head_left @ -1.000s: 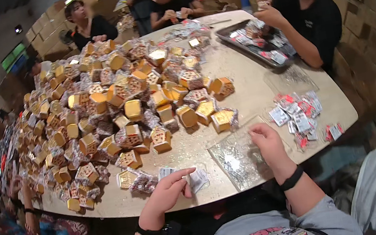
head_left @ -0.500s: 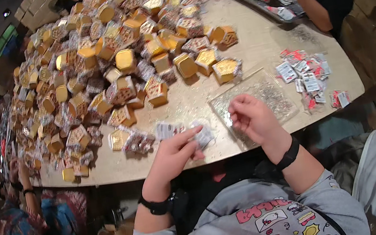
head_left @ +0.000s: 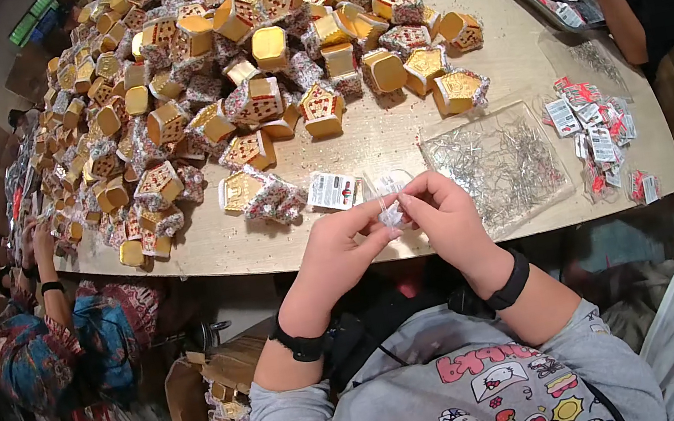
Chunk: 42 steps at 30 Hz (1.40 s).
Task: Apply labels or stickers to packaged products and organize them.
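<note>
A small clear packet (head_left: pixel 390 201) is pinched between the fingertips of both hands, just above the near edge of the table (head_left: pixel 395 132). The left hand (head_left: pixel 335 251) is closed on it from the left, thumb and forefinger meeting at the packet; the right hand (head_left: pixel 446 214) is closed on it from the right, fingers curled over its top. What lies inside the packet is too small to be made out.

Just beyond the hands, a small card (head_left: pixel 332 190) with a red mark is seen lying flat on the table. To the right, a clear bag of thin silver wire pieces (head_left: pixel 496 164) is spread out, and further right a loose heap of small red-and-white tags (head_left: pixel 598 128) is found. To the left and across the far side, the table is covered by a great pile of gold, house-shaped boxes (head_left: pixel 241 74).

The step in hand appears to be the working of the packet at its top, opening or closing it. Fine fingertip control is called for next, with the packet kept steady between both hands.
</note>
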Each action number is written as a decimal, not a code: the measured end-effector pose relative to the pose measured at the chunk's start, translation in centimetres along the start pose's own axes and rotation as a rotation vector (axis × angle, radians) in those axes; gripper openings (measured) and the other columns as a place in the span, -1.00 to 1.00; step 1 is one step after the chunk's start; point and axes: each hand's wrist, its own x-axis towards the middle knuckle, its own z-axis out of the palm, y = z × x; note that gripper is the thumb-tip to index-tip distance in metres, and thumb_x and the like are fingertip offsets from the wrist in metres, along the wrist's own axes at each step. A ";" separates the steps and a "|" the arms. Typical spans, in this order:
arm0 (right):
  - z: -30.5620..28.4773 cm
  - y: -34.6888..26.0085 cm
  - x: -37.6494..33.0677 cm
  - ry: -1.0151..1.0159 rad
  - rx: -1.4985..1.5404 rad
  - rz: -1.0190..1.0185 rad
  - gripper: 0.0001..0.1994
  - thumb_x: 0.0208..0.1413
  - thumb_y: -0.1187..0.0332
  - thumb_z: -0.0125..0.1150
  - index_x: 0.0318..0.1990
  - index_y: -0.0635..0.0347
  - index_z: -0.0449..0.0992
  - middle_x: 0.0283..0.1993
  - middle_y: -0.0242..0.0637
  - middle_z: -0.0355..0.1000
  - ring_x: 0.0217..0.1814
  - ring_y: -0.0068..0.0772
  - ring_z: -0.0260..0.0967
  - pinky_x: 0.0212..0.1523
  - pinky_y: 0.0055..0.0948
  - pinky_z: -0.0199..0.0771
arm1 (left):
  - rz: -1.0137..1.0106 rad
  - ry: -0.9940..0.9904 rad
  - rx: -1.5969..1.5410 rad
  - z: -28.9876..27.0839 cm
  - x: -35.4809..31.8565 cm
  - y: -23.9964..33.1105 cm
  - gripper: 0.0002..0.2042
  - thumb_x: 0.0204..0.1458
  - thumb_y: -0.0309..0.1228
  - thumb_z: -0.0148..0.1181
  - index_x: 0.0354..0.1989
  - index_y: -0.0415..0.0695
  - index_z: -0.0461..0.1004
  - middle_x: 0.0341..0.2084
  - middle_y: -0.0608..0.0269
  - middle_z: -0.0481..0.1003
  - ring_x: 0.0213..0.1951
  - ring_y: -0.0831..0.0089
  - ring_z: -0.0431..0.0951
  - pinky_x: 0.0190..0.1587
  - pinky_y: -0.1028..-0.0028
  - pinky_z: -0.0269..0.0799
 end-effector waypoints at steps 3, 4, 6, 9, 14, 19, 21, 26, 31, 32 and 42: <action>-0.4 0.2 0.1 -0.027 0.028 0.036 -0.93 0.08 0.45 0.06 -0.33 0.27 0.39 -0.46 -0.47 0.32 -0.43 -0.72 0.22 -0.39 -0.68 0.25 | 0.068 0.037 0.124 0.3 0.2 0.1 -0.67 -0.11 -0.53 0.19 -0.10 -0.19 0.44 -0.59 0.18 0.46 -0.56 0.53 0.43 -0.44 0.56 0.36; -0.6 0.2 0.1 -0.024 0.028 0.036 -0.93 0.08 0.45 0.06 -0.33 0.27 0.39 -0.46 -0.47 0.32 -0.43 -0.72 0.22 -0.39 -0.68 0.25 | 0.065 0.052 0.153 0.4 0.2 0.1 -0.70 -0.12 -0.52 0.20 -0.13 -0.19 0.46 -0.58 0.12 0.47 -0.55 0.46 0.46 -0.44 0.52 0.37; -0.7 0.0 -0.1 -0.025 0.012 0.023 -0.93 0.07 0.46 0.07 -0.33 0.28 0.39 -0.45 -0.45 0.34 -0.41 -0.72 0.23 -0.38 -0.68 0.26 | 0.107 0.072 0.182 0.5 0.2 -0.1 -0.73 -0.12 -0.52 0.19 -0.18 -0.20 0.47 -0.57 0.11 0.47 -0.53 0.41 0.48 -0.44 0.50 0.38; -0.6 -0.3 -0.4 -0.075 -0.010 -0.004 -0.92 0.07 0.47 0.07 -0.32 0.29 0.39 -0.44 -0.44 0.35 -0.40 -0.71 0.25 -0.37 -0.68 0.27 | 0.163 0.096 0.218 0.6 0.2 -0.1 -0.82 -0.13 -0.52 0.18 -0.29 -0.22 0.47 -0.56 0.10 0.47 -0.51 0.31 0.49 -0.43 0.45 0.39; -0.6 -0.4 -0.5 -0.108 0.067 -0.005 -0.91 0.07 0.46 0.08 -0.30 0.28 0.39 -0.43 -0.43 0.36 -0.41 -0.69 0.27 -0.38 -0.67 0.29 | 0.303 0.190 0.369 0.1 0.2 0.9 -0.92 -0.16 -0.56 0.17 -0.44 -0.22 0.45 -0.57 0.13 0.45 -0.50 0.22 0.46 -0.44 0.39 0.35; -1.0 -1.0 -0.3 -0.154 0.270 0.082 -0.87 0.08 0.42 0.07 -0.26 0.27 0.43 -0.44 -0.41 0.37 -0.45 -0.70 0.25 -0.42 -0.70 0.27 | 0.489 0.179 0.383 0.2 0.4 1.3 -0.88 -0.23 -0.59 0.21 -0.48 -0.18 0.42 -0.58 0.16 0.42 -0.50 0.25 0.44 -0.46 0.37 0.32; -1.2 -1.3 -0.3 -0.189 0.356 0.108 -0.86 0.09 0.41 0.07 -0.25 0.28 0.45 -0.45 -0.40 0.37 -0.47 -0.70 0.26 -0.45 -0.71 0.27 | 0.526 0.218 0.359 0.8 0.4 1.0 -0.87 -0.24 -0.61 0.22 -0.48 -0.19 0.43 -0.58 0.17 0.41 -0.51 0.25 0.43 -0.45 0.38 0.32; -1.1 -1.5 -0.7 -0.209 0.370 0.220 -0.84 0.09 0.42 0.06 -0.26 0.32 0.49 -0.51 -0.39 0.39 -0.56 -0.69 0.25 -0.54 -0.72 0.26 | 0.608 0.290 0.316 1.5 0.2 0.6 -0.81 -0.28 -0.64 0.25 -0.43 -0.20 0.46 -0.55 0.20 0.39 -0.51 0.29 0.40 -0.43 0.42 0.31; -0.9 -1.5 -1.1 -0.274 0.306 0.134 -0.86 0.08 0.50 0.04 -0.28 0.35 0.50 -0.47 -0.36 0.40 -0.53 -0.66 0.28 -0.49 -0.68 0.31 | 0.380 0.217 -0.024 1.2 0.4 -0.3 -0.73 -0.24 -0.63 0.24 -0.27 -0.21 0.50 -0.40 0.22 0.37 -0.35 0.40 0.39 -0.29 0.50 0.32; -1.0 -1.5 -1.0 -0.312 0.271 0.127 -0.87 0.08 0.52 0.03 -0.29 0.36 0.50 -0.46 -0.36 0.41 -0.53 -0.66 0.28 -0.48 -0.67 0.32 | 0.287 0.121 -0.198 1.1 0.5 -0.4 -0.72 -0.22 -0.64 0.22 -0.24 -0.21 0.49 -0.37 0.22 0.36 -0.32 0.42 0.38 -0.26 0.51 0.31; -1.3 -1.7 -1.0 -0.422 -0.014 0.015 -0.88 0.05 0.55 0.02 -0.31 0.34 0.50 -0.43 -0.31 0.39 -0.50 -0.59 0.33 -0.43 -0.63 0.34 | 0.477 -0.043 -0.120 -0.3 0.9 -0.9 -0.76 -0.22 -0.62 0.23 -0.29 -0.18 0.50 -0.41 0.28 0.36 -0.34 0.43 0.38 -0.26 0.51 0.30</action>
